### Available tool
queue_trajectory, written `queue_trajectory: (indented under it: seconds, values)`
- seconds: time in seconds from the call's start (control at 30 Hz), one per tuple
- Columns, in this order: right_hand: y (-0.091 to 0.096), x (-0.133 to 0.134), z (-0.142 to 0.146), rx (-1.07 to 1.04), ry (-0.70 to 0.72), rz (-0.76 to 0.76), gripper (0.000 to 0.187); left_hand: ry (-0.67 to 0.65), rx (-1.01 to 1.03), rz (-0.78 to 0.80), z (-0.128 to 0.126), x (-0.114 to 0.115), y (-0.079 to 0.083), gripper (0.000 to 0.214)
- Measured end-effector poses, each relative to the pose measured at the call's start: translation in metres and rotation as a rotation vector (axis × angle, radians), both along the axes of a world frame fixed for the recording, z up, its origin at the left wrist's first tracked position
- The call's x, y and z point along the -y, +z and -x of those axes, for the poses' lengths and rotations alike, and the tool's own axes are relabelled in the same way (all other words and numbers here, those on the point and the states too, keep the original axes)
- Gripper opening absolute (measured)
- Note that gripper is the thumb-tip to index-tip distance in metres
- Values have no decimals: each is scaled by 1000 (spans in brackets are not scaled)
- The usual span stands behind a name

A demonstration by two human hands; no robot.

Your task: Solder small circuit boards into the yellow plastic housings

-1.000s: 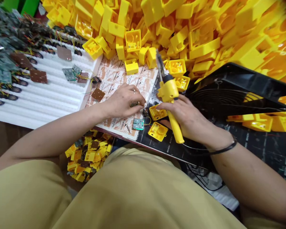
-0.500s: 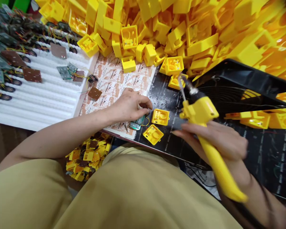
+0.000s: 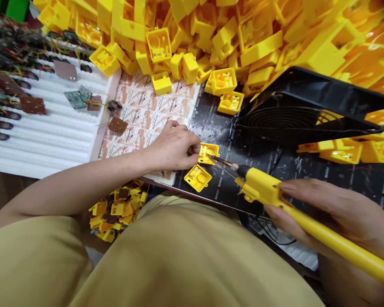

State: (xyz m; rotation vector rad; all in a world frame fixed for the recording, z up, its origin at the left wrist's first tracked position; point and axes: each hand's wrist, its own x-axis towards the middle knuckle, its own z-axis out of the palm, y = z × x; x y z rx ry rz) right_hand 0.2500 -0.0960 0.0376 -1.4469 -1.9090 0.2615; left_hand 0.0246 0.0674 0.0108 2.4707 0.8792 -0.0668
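Observation:
My left hand [image 3: 174, 146] rests on the patterned sheet [image 3: 141, 108] with its fingers pinched on a small part at the edge of a yellow plastic case [image 3: 208, 152]; what it holds is mostly hidden. My right hand [image 3: 333, 213] grips a yellow soldering iron [image 3: 294, 209] by its long handle. The iron's metal tip [image 3: 216, 160] points left and touches the rim of that case. A second open yellow case [image 3: 197, 177] lies just below on the black mat [image 3: 243, 140].
A huge heap of yellow cases [image 3: 243, 34] fills the back. A black fan [image 3: 294, 115] lies on the right. White corrugated foam [image 3: 51, 128] at left carries circuit boards with wires. More yellow parts [image 3: 118, 209] sit below the table's edge, by my knees.
My right hand swung the soldering iron from upright down to pointing left, bringing its tip to the yellow case. My left hand shifted slightly right toward that case.

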Motion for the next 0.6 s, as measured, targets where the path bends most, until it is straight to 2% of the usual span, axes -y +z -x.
queue_trajectory:
  seconds: [0.03,0.1,0.13,0.23,0.37,0.47,0.6]
  values:
    - [-4,-5,-2,-22,124,-35,33,0,-9,-1,-1,0,0,15]
    - [-12,-12,-9,-37,253,-71,14,4,-29,-6,-3,-1,1,15]
    - [-14,-15,-12,-27,268,-73,9,4,-39,-7,-3,-1,2,15]
    - [-14,-21,-14,2,235,-66,12,-1,-58,-14,-5,-1,2,15]
    - [-4,-28,-7,50,319,-107,12,-12,-82,-20,-8,-2,4,15]
    - [3,-31,-9,68,375,-120,18,-13,-99,-5,-10,-4,5,13]
    - [2,-25,-22,76,301,-40,9,-21,-114,-7,-11,-5,7,12]
